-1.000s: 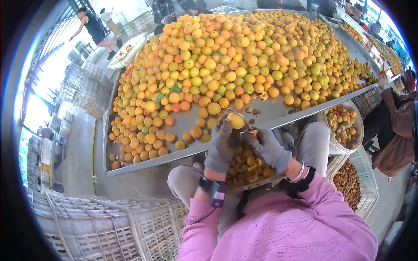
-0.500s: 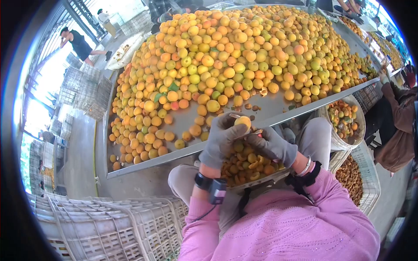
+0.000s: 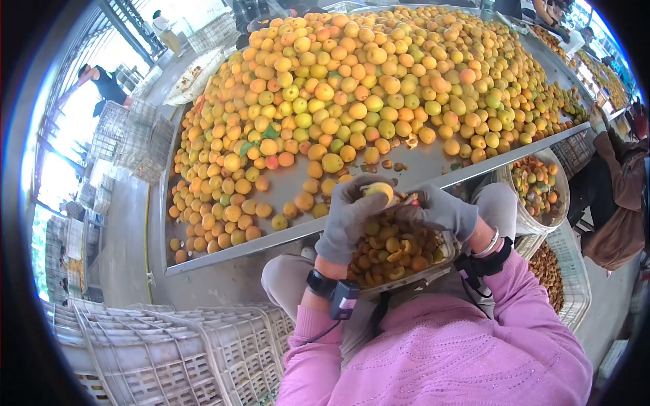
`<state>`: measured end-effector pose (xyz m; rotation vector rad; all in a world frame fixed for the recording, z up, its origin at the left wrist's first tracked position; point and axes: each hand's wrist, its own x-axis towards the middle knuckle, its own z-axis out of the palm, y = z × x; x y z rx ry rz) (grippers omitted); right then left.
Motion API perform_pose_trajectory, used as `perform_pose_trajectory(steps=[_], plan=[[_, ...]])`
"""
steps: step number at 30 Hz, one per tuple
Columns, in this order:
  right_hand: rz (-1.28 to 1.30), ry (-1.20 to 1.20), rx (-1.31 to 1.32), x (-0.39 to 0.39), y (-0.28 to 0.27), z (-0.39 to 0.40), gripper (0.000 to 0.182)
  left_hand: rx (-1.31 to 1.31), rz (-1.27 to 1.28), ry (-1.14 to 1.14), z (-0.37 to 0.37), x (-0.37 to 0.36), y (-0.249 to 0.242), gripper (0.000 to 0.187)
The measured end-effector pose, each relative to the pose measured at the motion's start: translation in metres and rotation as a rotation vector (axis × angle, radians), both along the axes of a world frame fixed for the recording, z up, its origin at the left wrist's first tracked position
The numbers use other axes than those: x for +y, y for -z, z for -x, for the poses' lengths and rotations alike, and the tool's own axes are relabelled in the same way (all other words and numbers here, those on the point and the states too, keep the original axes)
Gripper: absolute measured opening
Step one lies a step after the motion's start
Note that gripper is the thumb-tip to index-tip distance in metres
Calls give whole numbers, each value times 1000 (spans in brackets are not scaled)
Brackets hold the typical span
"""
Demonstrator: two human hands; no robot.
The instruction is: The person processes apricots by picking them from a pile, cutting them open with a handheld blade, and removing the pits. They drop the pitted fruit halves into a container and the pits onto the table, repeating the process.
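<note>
The apricot (image 3: pixel 379 191) is held up just above the lap tray (image 3: pixel 443 260), pinched in the curled fingers of the gloved left hand (image 3: pixel 349 220), the grip closed round its lower half. From three o'clock the gloved right hand (image 3: pixel 437 211) is pressed in against the fruit, fingers folded tight; something small and reddish is glimpsed at its fingertips, but what is clasped there cannot be told. A black wrist device (image 3: pixel 343 298) is strapped on the left forearm, a bangle (image 3: pixel 489 245) and a dark strap are worn on the right. Under both hands, cut apricot halves (image 3: pixel 389 254) are heaped in the tray, which is rested on the knees, pink sleeves (image 3: pixel 433 352) framing it at six o'clock. White plastic crates (image 3: pixel 169 352) are stacked at eight o'clock. Further out, at three o'clock, a round basket (image 3: pixel 558 186) of fruit is seen, with another person's brown sleeve (image 3: pixel 619 183) beside it. Beyond the hands, the steel table (image 3: pixel 284 189) is spread from nine to two o'clock, its near strip bare in patches. Loose fruit is scattered there, and a great heap of whole apricots (image 3: pixel 379 81) is piled toward twelve o'clock.
</note>
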<state>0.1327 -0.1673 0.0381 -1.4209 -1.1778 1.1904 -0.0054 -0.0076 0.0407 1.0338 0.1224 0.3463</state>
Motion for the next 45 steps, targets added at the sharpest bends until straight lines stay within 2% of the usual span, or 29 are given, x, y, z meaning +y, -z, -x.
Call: perform_pose_trajectory(steps=[1,2,3,5,6,7,9,13,16,18,22,24,25,27,28,30,31,33,34,35,36,37,38,39,40,41,42,43,45], plan=[[-77,161,-16,4,5,9,44,-2,-4,3,-3,-1,1,30],[-151,320,-33,8,10,13,44,12,-71,-125,-6,-3,5,30],[-151,320,-36,12,14,9,44,25,-136,-254,-10,-5,10,30],[-141,520,598,20,26,2,41,131,-201,-315,-16,-12,22,31],[-184,668,569,35,38,7,38,234,-275,-375,-18,-12,25,33],[-179,675,578,41,34,15,38,244,-274,-368,-15,-13,27,33],[-277,733,460,46,17,18,35,194,-722,-415,-16,-16,25,35],[-226,810,452,49,12,13,30,131,-663,-317,-9,-19,18,43],[-240,792,484,50,16,17,26,120,-796,-384,-10,-24,20,40],[-346,838,144,49,17,23,24,5,-786,-527,-17,-33,21,29],[-376,935,119,51,13,36,19,99,-846,-540,-20,-37,40,31],[-435,880,-306,47,17,31,16,142,-239,-425,-23,-39,46,32],[-434,882,-307,46,16,30,16,142,-237,-422,-21,-39,46,32],[-462,779,-524,44,11,26,17,174,233,-213,-16,-37,39,28],[-461,779,-524,42,8,24,17,174,234,-212,-14,-37,33,28],[-535,549,-928,39,1,21,16,296,342,-187,-9,-39,21,30],[-532,549,-927,41,3,18,16,299,344,-186,-7,-39,19,30],[-542,587,-619,46,15,13,17,269,265,-160,-6,-39,15,33],[-573,688,-256,51,25,16,16,267,263,-159,-5,-42,12,33],[-575,689,-257,52,32,10,16,137,-257,-347,-3,-46,10,36],[-630,699,-390,52,30,1,14,-5,-776,-522,-1,-49,5,38],[-680,707,-524,50,29,-3,14,-3,-774,-518,2,-47,0,38],[-471,720,109,41,30,-2,17,77,-812,-388,7,-44,-7,36],[-464,724,107,35,25,-1,17,154,-845,-258,8,-43,-10,34],[-376,693,224,29,20,-1,20,134,-524,-204,3,-44,1,30],[-292,663,344,24,20,-1,24,136,-522,-198,-2,-42,11,30],[-481,648,-60,26,24,0,22,238,-470,-98,-7,-38,15,29],[-479,652,-57,23,27,1,22,340,-416,-1,-10,-37,17,29],[-207,649,381,18,25,5,19,354,-439,-11,-10,-41,24,32]])
